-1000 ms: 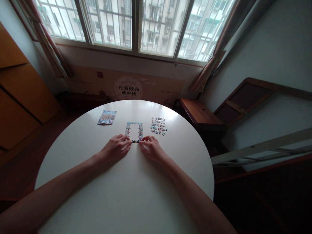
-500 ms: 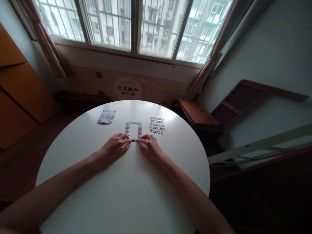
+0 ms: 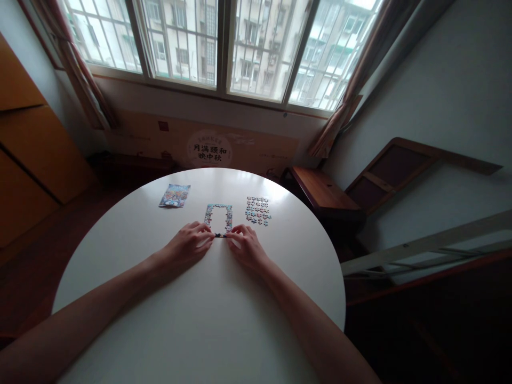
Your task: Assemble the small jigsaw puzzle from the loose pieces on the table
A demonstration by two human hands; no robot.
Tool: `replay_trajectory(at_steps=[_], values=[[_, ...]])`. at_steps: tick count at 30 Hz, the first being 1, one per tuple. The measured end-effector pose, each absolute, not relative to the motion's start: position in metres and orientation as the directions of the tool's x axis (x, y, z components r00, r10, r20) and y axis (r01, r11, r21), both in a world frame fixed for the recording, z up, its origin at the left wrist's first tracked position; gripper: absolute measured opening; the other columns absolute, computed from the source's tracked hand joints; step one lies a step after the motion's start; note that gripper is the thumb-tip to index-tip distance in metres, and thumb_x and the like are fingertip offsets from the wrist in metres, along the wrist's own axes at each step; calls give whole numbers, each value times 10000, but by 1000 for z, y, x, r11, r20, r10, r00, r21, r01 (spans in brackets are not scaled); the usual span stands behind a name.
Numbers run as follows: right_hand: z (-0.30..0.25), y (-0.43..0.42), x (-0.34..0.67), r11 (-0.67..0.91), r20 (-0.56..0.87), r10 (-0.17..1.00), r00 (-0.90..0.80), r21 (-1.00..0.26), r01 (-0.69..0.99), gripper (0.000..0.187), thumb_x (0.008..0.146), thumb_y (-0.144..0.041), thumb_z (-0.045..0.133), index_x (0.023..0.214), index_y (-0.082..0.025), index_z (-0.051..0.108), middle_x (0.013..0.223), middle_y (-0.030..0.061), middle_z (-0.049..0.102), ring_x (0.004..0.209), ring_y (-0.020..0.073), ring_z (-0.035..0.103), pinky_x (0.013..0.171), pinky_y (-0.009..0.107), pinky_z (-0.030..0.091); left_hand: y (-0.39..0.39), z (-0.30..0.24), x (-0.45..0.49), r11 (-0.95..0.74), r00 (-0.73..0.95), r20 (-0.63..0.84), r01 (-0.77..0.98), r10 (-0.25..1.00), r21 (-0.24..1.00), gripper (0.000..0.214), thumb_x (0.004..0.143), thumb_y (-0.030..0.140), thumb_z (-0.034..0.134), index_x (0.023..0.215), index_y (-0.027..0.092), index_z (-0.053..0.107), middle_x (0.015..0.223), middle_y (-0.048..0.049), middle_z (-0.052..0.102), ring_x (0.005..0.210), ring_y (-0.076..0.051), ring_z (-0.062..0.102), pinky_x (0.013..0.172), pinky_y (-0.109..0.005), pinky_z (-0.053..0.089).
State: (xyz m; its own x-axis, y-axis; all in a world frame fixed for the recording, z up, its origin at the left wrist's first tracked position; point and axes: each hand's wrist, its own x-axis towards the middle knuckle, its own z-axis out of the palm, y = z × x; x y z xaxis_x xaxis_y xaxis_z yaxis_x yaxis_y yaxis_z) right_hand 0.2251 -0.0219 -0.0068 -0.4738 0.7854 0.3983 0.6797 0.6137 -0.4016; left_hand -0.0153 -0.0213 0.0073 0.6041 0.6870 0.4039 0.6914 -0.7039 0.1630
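Note:
On the white round table (image 3: 208,320) lies a jigsaw puzzle border (image 3: 229,215), a rectangular ring of joined coloured pieces around a bare white middle. My left hand (image 3: 191,241) grips its near left corner, fingers bent and tips together. At the near right corner, the thumb and fingers of my right hand (image 3: 247,246) close on the border's edge. Between the two hands shows a dark strip of the near side; the fingers cover both near corners. Several loose puzzle pieces (image 3: 258,205) lie in rows to the right, apart from the border.
A colourful printed packet (image 3: 175,196) lies at the table's far left. Beyond the table's right edge stands a wooden bench (image 3: 324,188). An orange cabinet (image 3: 28,149) is on the left, and a barred window (image 3: 184,42) lies ahead.
The camera view has tilted up slightly, so the table sits a little lower in the picture. Both hands stay at the border's near corners.

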Motion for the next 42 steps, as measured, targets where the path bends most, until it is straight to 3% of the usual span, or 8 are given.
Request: replay_trajectory(at_steps=[10, 22, 26, 29, 33, 37, 42], values=[[-4, -26, 224, 586, 417, 801, -429, -406, 701, 221, 884, -245, 592, 1058, -298, 718, 1116, 69, 601, 1081, 248, 464, 938, 423, 406, -20, 8, -16, -704, 588, 411, 671, 697, 233, 195, 896, 264, 534, 973, 246, 711, 969, -52, 666, 938, -205, 574, 843, -353, 471], [1, -15, 220, 378, 406, 895, -184, -472, 796, 295, 895, -332, 555, 1156, -266, 677, 1119, 85, 614, 1119, 276, 437, 954, 433, 344, -18, 7, -15, -700, 572, 423, 663, 703, 268, 182, 883, 265, 552, 972, 248, 709, 987, -46, 669, 960, -208, 575, 878, -371, 451], [17, 9, 224, 360, 418, 891, -175, -420, 833, 292, 892, -335, 544, 1135, -253, 684, 1140, 90, 611, 1124, 289, 433, 946, 436, 324, -17, 4, -14, -694, 560, 435, 671, 706, 262, 166, 878, 257, 556, 948, 245, 706, 1001, -44, 660, 960, -207, 574, 885, -376, 447], [33, 41, 237, 311, 418, 898, -140, -375, 873, 240, 899, -309, 526, 1012, -226, 720, 1135, 98, 607, 1114, 284, 446, 939, 423, 323, -15, 2, -14, -696, 558, 445, 672, 700, 253, 162, 879, 243, 548, 936, 234, 699, 1020, -50, 641, 950, -203, 575, 876, -376, 457], [49, 88, 256, 132, 358, 934, 0, -344, 929, 199, 877, -268, 538, 939, -228, 723, 1140, 95, 584, 1108, 292, 451, 922, 420, 335, -13, -1, -13, -696, 547, 461, 670, 699, 260, 162, 871, 227, 546, 961, 226, 681, 1068, -67, 589, 950, -201, 584, 880, -387, 474], [55, 120, 265, -124, 133, 974, 185, -369, 921, 210, 823, -337, 623, 984, -240, 715, 1178, 116, 537, 1133, 315, 445, 919, 428, 348, -12, -3, -14, -678, 494, 490, 653, 718, 336, 188, 865, 248, 562, 1032, 222, 644, 1126, -78, 521, 945, -188, 588, 912, -388, 486], [50, 137, 268, -175, 29, 981, 191, -283, 943, 264, 799, -418, 660, 979, -238, 727, 1196, 121, 502, 1186, 324, 403, 957, 436, 337, -11, -4, -15, -672, 476, 489, 629, 731, 391, 159, 861, 246, 563, 998, 217, 637, 1126, -74, 491, 960, -189, 584, 915, -382, 498]])
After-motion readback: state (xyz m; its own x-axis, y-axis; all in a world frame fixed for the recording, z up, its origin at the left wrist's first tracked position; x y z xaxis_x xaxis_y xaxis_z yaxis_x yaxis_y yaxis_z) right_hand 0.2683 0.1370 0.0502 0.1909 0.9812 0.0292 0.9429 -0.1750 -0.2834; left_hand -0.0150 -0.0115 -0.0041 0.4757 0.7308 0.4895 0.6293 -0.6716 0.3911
